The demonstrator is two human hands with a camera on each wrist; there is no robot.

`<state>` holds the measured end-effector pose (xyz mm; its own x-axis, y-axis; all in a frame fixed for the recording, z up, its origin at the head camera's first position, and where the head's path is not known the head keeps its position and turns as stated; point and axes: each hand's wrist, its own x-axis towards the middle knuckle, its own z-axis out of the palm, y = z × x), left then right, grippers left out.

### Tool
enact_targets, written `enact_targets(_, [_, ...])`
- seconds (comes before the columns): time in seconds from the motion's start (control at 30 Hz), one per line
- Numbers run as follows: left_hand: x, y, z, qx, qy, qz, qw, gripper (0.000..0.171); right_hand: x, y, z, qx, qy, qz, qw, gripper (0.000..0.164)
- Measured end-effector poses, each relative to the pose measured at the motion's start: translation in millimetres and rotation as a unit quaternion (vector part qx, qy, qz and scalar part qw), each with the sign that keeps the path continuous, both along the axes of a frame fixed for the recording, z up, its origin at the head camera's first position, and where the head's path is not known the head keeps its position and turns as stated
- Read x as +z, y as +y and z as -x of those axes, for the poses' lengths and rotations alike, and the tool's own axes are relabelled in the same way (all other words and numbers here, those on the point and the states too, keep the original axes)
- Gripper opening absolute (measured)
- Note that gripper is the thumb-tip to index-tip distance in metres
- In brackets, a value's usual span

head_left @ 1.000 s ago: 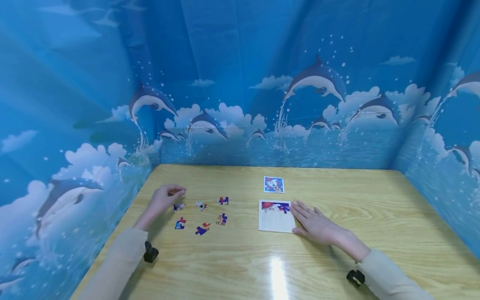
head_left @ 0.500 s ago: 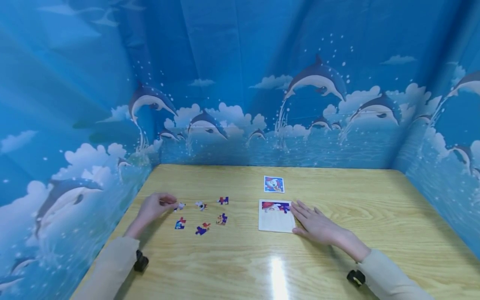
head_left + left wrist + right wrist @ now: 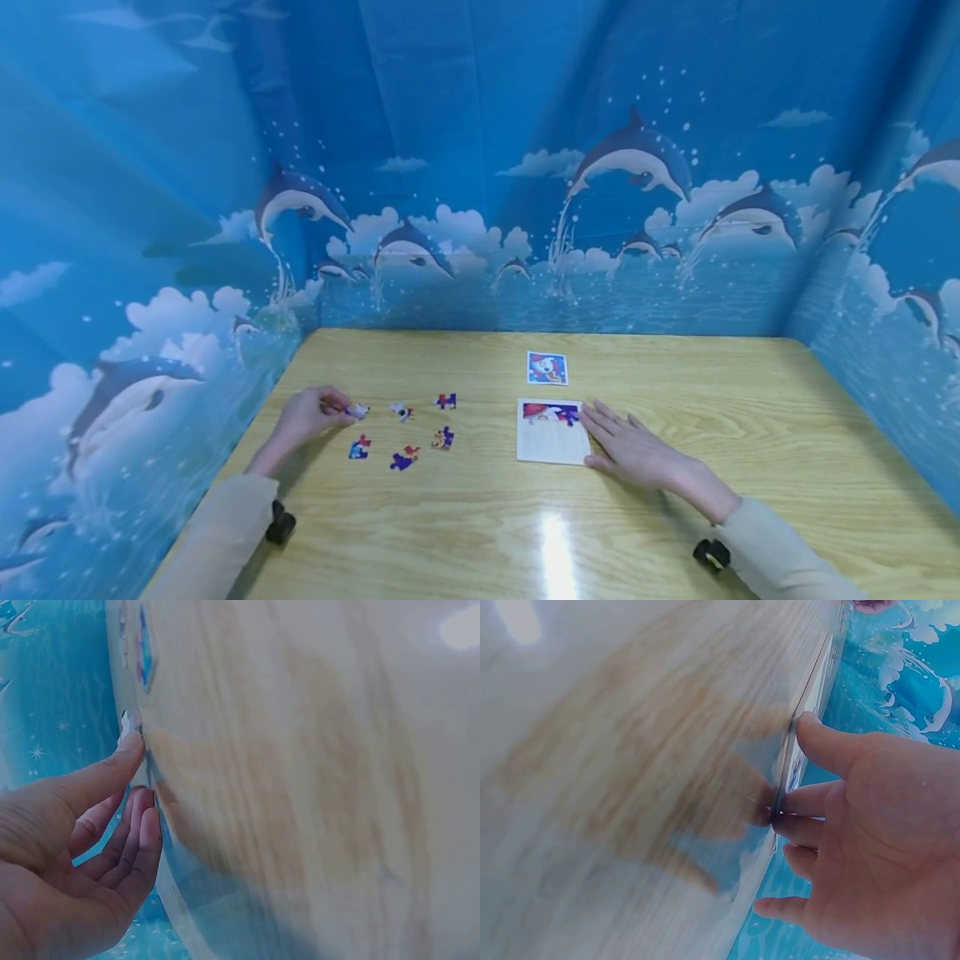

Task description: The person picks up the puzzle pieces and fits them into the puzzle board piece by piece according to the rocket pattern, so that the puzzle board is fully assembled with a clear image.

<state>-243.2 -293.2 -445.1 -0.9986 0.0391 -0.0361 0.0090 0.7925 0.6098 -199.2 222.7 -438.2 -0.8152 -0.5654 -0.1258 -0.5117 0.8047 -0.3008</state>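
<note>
My left hand point(image 3: 309, 414), at the left of the table, pinches a jigsaw puzzle piece point(image 3: 360, 410) with a white and purple print between thumb and fingers. In the left wrist view the thumb covers part of that piece point(image 3: 130, 720). A square white puzzle tray point(image 3: 553, 443) lies right of the middle, its top row filled with red, white and purple pieces point(image 3: 550, 413). My right hand point(image 3: 633, 446) rests with straight fingers along the tray's right edge. From the right wrist view, the thumb and fingers of the right hand point(image 3: 870, 825) touch the tray's side.
Several loose puzzle pieces lie near the left hand, among them a white one point(image 3: 402, 412), a red and purple one point(image 3: 446, 401) and a blue and red one point(image 3: 360, 447). A small picture card point(image 3: 547, 367) lies behind the tray. A dolphin-print curtain point(image 3: 480, 208) encloses the table.
The left hand has moved left and slightly down, from over the puzzle piece to its left side, and now grips it. The right hand and tray have stayed put.
</note>
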Motion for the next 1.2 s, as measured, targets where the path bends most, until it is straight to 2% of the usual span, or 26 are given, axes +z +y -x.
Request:
enact_targets(0.27, [3.3, 4, 5.4, 0.014, -0.009, -0.059, 0.9981, 0.02, -1.5, 1, 0.2, 0.0, 0.001, 0.002, 1.0, 0.069])
enact_targets(0.4, [6.7, 13, 7.6, 0.027, -0.019, -0.1, 0.9944, 0.019, -1.9, 1, 0.5, 0.0, 0.001, 0.0, 1.0, 0.069])
enact_targets(0.53, [11.1, 24, 9.6, 0.023, -0.026, -0.134, 0.9904, 0.021, -1.4, 1, 0.5, 0.0, 0.001, -0.001, 1.0, 0.069])
enact_targets(0.63, [14.3, 33, 12.0, 0.012, -0.018, -0.137, 0.9903, 0.021, -0.8, 1, 0.4, 0.001, 0.0, -0.001, 1.0, 0.068])
enact_targets(0.77, [17.5, 45, 17.2, -0.006, -0.001, -0.117, 0.9931, 0.021, -0.1, 0, 0.0, 0.002, 0.0, -0.001, 1.0, 0.068])
enact_targets(0.93, [18.5, 59, 25.1, -0.027, 0.002, -0.102, 0.9944, 0.021, 0.1, 0, -0.3, 0.005, 0.002, 0.0, 1.0, 0.069])
enact_targets(1.07, [20.2, 75, 28.8, -0.033, -0.002, -0.105, 0.9939, 0.021, 0.3, -1, -0.1, 0.003, -0.001, -0.004, 1.0, 0.069])
enact_targets(1.2, [21.9, 92, 32.1, -0.034, -0.016, -0.134, 0.9902, 0.02, 0.5, -1, -0.2, 0.002, 0.0, -0.005, 1.0, 0.068])
